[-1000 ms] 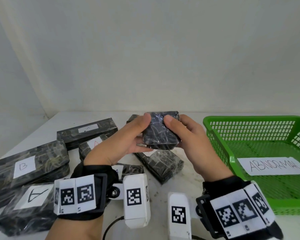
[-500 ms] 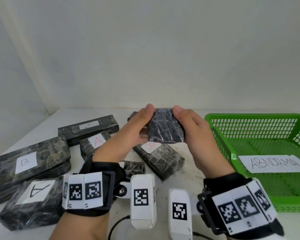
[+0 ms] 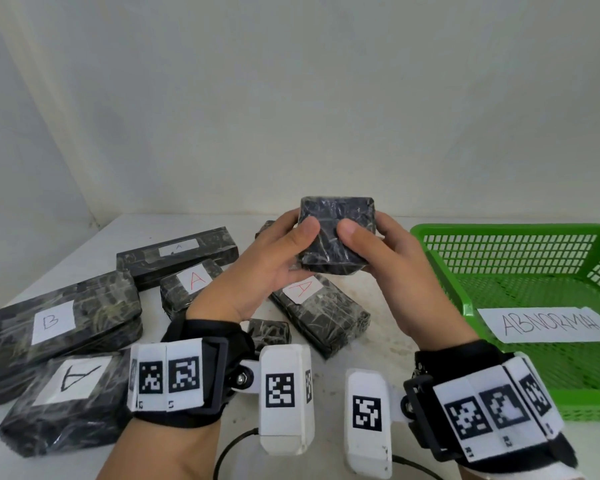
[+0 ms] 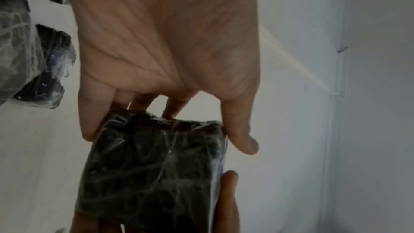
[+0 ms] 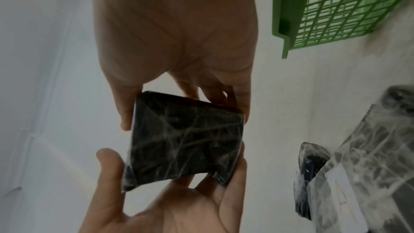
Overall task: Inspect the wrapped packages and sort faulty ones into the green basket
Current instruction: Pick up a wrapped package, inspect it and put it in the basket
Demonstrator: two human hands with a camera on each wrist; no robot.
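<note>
Above white table [image 3: 388, 344], both hands' grip pinches small package [image 3: 336, 237], raised higher than before.

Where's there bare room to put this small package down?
Bare table lies between the red-A package and the green basket; the basket floor beyond its paper label is also bare. Left of the hands, packages crowd together.

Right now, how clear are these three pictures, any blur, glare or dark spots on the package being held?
Head view: sharp and evenly lit, with wide-angle bending at the edges; the wrapped package shows small glints. Left wrist view: dim and soft, the left hand shadowed. Right wrist view: package dark, green basket bright.
</note>
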